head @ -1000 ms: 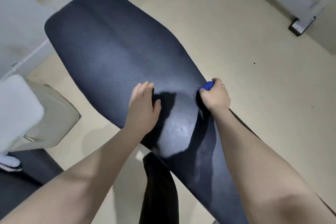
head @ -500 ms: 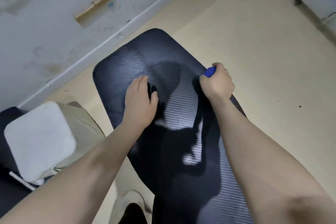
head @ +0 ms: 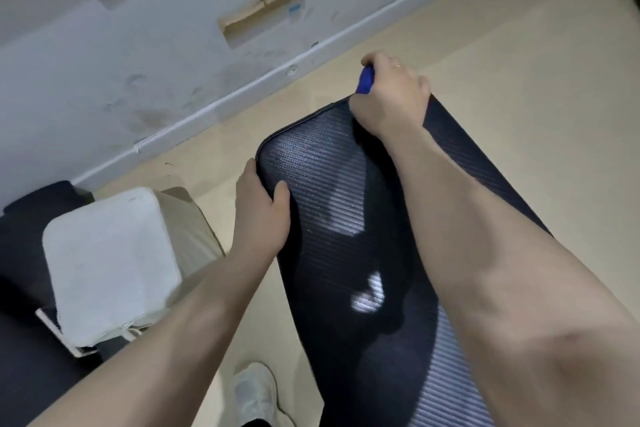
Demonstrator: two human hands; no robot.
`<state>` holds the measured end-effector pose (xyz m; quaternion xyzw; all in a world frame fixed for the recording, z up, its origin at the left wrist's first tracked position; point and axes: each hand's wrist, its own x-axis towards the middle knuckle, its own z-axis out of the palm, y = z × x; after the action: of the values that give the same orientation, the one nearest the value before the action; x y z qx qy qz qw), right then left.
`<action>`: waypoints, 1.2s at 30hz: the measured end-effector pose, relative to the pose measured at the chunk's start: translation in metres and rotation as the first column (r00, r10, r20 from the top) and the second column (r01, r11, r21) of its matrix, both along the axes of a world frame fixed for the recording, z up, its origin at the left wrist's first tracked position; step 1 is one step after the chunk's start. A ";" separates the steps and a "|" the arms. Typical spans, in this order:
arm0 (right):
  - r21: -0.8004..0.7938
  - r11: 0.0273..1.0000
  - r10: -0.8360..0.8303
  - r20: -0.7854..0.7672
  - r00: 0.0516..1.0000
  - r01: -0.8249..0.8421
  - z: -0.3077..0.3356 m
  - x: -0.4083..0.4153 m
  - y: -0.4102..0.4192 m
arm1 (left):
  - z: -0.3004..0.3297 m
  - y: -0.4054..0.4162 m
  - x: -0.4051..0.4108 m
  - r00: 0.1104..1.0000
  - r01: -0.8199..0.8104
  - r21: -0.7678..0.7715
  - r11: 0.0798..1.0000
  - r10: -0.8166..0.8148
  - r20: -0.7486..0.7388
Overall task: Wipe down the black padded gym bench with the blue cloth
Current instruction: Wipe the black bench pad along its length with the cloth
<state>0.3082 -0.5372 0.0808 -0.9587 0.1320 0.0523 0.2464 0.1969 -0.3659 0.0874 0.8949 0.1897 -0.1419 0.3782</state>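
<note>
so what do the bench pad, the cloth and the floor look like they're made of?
Bench pad: looks like black vinyl or synthetic leather over padding, with fine ribbed texture and a sheen where light hits; piped seam along the edge. Blue cloth: only a bunched bit shows in the right hand grip, likely soft fabric, weave unreadable. Floor: smooth beige sheet or painted surface, matte; can't tell which.

Even, fairly bright indoor light falls from above and behind the viewer. Both forearms cast dark, soft-edged shadows across the black padded bench (head: 332,184), leaving pale glossy patches of glare on its ribbed surface. The wide-angle lens bends the white baseboard (head: 242,90) and stretches the arms near the lower edges. The picture is slightly soft throughout, with compression smearing on the scuffed wall (head: 138,62).
</note>
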 end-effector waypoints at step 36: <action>-0.270 0.210 0.695 -0.635 0.338 -0.940 0.033 -0.493 0.031 | 0.041 -0.018 -0.314 0.768 -0.395 -0.450 0.801 0.019 -0.641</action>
<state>-0.1853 -0.5057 0.1137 -0.8623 -0.3564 0.3156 -0.1728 -0.1174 -0.3835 0.1280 0.6208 0.3528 -0.4254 0.5561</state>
